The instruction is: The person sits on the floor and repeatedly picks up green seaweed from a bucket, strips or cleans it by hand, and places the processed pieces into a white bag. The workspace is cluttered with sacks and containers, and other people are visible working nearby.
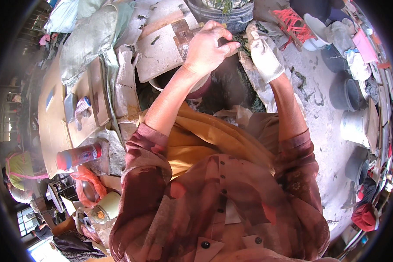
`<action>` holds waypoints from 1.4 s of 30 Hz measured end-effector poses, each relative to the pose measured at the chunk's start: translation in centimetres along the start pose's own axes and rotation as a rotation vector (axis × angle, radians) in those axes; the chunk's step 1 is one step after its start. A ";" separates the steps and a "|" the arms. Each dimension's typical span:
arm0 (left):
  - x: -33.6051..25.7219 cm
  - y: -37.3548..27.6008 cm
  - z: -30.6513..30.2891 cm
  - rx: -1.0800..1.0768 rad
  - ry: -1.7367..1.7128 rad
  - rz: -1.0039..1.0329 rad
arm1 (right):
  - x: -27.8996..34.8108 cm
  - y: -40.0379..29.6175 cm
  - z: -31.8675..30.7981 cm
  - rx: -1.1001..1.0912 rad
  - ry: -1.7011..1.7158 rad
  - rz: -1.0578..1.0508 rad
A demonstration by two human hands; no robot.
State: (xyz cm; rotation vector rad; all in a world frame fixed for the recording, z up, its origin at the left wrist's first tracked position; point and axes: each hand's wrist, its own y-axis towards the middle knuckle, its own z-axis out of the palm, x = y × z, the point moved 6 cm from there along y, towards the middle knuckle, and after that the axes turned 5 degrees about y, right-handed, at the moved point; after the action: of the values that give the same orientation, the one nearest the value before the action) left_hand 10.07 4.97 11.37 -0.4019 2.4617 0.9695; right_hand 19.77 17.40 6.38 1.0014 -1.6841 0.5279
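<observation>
My left hand (209, 49) is bare, with its fingers curled and its thumb stretched to the right. It hovers by a white board (160, 55) on which a brown block with a worn metal plate (182, 44) lies. Whether anything sits inside its curl is hidden. A white knit glove covers my right hand (264, 55). Its fingertips are beside dark green, wet-looking plant matter (244, 44), and a grip on it cannot be made out. Behind both hands stands a dark tub (222, 18) with green strands in it. Below, a maroon bucket (199, 86) is partly covered by the board and my forearm.
Sacks (88, 42) and cardboard (52, 131) lie at left, with a red-capped bottle (79, 156) and a striped glove (82, 108). Dark buckets (344, 93) and a white bucket (353, 127) line the right. Red straps (291, 26) lie on the floor. A person (19, 173) is at far left.
</observation>
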 end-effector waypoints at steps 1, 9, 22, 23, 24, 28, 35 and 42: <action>0.3 -0.1 0.1 -0.003 -0.031 -0.008 | 0.0 0.0 0.3 0.003 -0.027 -0.009; 3.8 -1.3 0.9 0.123 -0.882 -0.513 | 0.6 0.0 0.4 0.020 -0.128 -0.457; 7.7 -2.7 -1.5 0.066 -0.996 -0.612 | 1.5 0.6 -0.1 0.277 0.083 -0.247; 7.6 -2.6 -1.6 0.119 -0.880 -0.589 | 1.2 0.8 -0.2 0.278 0.048 -0.275; 7.5 -2.5 -1.6 0.174 -0.767 -0.564 | 0.7 0.9 -0.2 0.269 0.026 -0.288; 6.2 -1.5 -3.9 -0.007 -0.342 -0.230 | -0.6 1.6 0.4 0.282 -0.074 -0.385; 5.3 -2.3 -2.4 0.184 0.185 -0.046 | 0.8 1.5 3.8 0.366 0.085 0.146; 13.3 -3.3 -3.1 0.241 0.458 -0.292 | -5.2 6.4 7.6 0.332 -0.074 0.071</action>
State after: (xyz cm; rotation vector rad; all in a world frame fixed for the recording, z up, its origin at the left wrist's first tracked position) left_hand -0.86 -0.86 4.68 -0.9555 2.7674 0.4911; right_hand 10.77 17.09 -0.25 1.2126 -1.7375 0.8462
